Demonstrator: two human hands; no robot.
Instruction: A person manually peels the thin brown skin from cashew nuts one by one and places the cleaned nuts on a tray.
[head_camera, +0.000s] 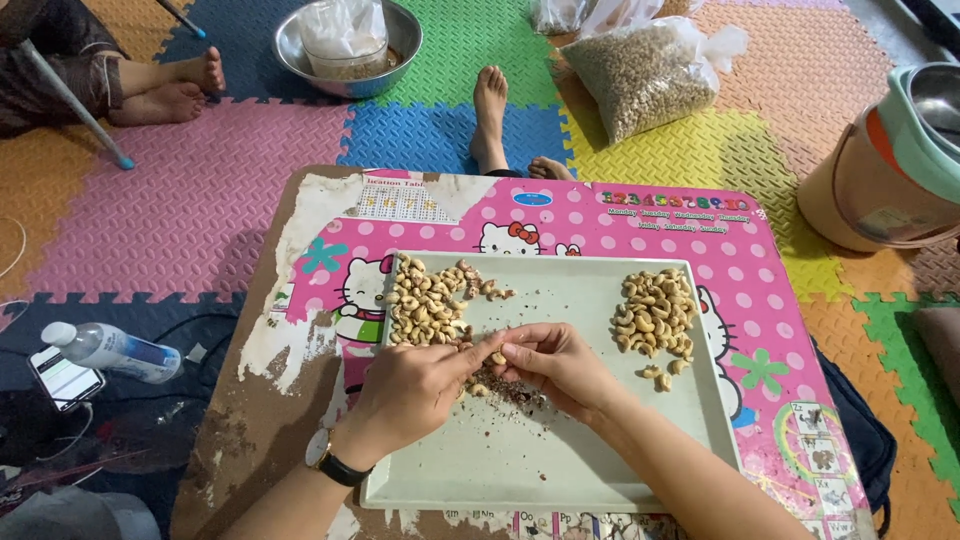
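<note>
A pale rectangular tray (560, 470) lies on a small pink table (600, 225). A heap of unpeeled cashew nuts (425, 300) sits at the tray's far left, and a heap of peeled cashew nuts (658, 310) at its far right. My left hand (410, 390), with a wristwatch, and my right hand (555, 365) meet over the tray's middle. Their fingertips pinch one cashew nut (497, 356) between them. Brown skin flakes (510, 390) lie on the tray under the hands.
The table stands on coloured foam floor mats. A steel bowl (345, 45) with a plastic bag and a clear bag of nuts (640, 70) lie beyond it. Another person's feet (180, 85) rest at far left. A water bottle (110, 350) and phone (65, 378) lie left; a bucket (885, 165) stands right.
</note>
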